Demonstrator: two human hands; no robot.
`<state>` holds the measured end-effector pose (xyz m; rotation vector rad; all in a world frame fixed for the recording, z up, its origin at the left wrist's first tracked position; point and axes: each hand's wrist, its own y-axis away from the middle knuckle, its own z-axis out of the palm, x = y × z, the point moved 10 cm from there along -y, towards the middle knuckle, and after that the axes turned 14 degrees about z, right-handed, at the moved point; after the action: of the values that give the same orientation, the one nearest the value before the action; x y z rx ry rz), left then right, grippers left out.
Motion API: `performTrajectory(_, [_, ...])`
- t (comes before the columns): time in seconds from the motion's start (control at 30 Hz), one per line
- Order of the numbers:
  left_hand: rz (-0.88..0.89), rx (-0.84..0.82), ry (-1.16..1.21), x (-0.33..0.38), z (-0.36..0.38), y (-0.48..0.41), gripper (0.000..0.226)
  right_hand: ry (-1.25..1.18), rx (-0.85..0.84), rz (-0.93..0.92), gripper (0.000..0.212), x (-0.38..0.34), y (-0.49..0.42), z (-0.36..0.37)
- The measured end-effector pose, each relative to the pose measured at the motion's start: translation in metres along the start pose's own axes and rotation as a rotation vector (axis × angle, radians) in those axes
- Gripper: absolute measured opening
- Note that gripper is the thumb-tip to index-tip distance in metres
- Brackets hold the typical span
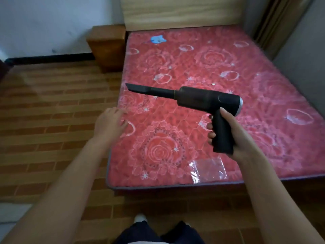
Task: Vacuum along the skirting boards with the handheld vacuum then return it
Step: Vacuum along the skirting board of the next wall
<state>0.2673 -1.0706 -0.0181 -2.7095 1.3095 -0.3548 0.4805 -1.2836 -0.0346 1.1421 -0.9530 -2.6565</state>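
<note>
My right hand (226, 134) grips the pistol handle of a black handheld vacuum (198, 97), held in the air above the red patterned mattress (263, 81). Its long narrow nozzle points left, toward the mattress's left edge. My left hand (110, 124) hovers open with spread fingers over the mattress's left edge, holding nothing. A dark skirting board (49, 58) runs along the foot of the white wall at the far left.
A wooden bedside cabinet (107, 46) stands between the wall and the bed's wooden headboard (181, 13). A clear plastic bag (207, 169) lies near the mattress's front edge, a blue scrap (157, 39) near the headboard. Brick-patterned floor (52, 120) spreads left. Curtains (274, 20) hang at the right.
</note>
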Motion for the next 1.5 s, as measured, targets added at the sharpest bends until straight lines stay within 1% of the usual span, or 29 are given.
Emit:
performTrajectory(0.17, [-0.148, 0.014, -0.079, -0.078, -0.024, 0.052, 0.029, 0.052, -0.097, 0.078, 0.030, 0.035, -0.040, 0.076])
performTrajectory(0.33, [-0.247, 0.015, -0.099, -0.137, -0.040, 0.090, 0.030, 0.097, -0.167, 0.134, 0.038, 0.063, -0.069, 0.139])
performTrajectory(0.5, [-0.290, -0.031, -0.105, -0.170, -0.043, 0.123, 0.033, 0.085, -0.168, 0.170, 0.031, 0.079, -0.090, 0.170])
performTrajectory(0.63, [-0.370, 0.013, -0.099, -0.191, -0.053, 0.145, 0.033, 0.112, -0.167, 0.193, 0.034, 0.079, -0.106, 0.190])
performTrajectory(0.93, [-0.515, 0.057, -0.077, -0.235, -0.063, 0.173, 0.032, 0.183, -0.257, 0.266, 0.028, 0.088, -0.142, 0.253])
performTrajectory(1.1, [-0.573, 0.090, -0.041, -0.284, -0.067, 0.176, 0.032, 0.182, -0.255, 0.278, 0.025, 0.099, -0.169, 0.289])
performTrajectory(1.27, [-0.584, 0.090, -0.006, -0.358, -0.070, 0.164, 0.032, 0.132, -0.211, 0.245, 0.025, 0.109, -0.211, 0.339])
performTrajectory(1.5, [-0.489, 0.066, -0.020, -0.472, -0.087, 0.132, 0.033, 0.036, -0.208, 0.201, 0.026, 0.130, -0.281, 0.432])
